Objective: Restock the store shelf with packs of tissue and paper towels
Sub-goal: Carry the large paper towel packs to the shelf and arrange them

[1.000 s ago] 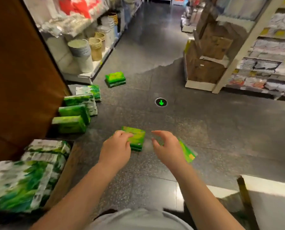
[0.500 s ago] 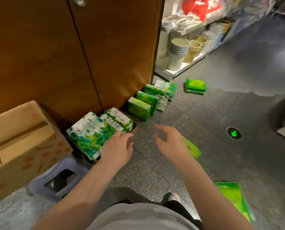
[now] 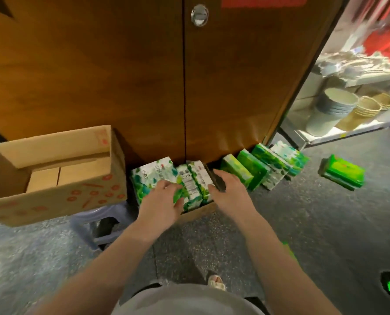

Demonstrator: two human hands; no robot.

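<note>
Green-and-white tissue packs (image 3: 152,176) stand packed in a low cardboard box (image 3: 198,212) on the floor against a wooden door. My left hand (image 3: 161,202) lies on the middle packs, fingers and thumb curled round one of them. Beside it, my right hand (image 3: 231,193) touches the right end of the packs with fairly straight fingers at the box's right wall. More green packs (image 3: 257,169) lean in a row against the door, to the right. A single green pack (image 3: 342,175) lies alone on the floor further right.
An empty open carton (image 3: 53,169) sits on a blue stool (image 3: 103,226) at the left. Wooden double doors (image 3: 121,76) fill the back. A store shelf with buckets and baskets (image 3: 332,110) is at the right. A green pack's edge (image 3: 288,248) shows behind my right forearm.
My view swung left from the aisle to the door. Both hands left the green packs on the floor and reached onto the packs in the low box.
</note>
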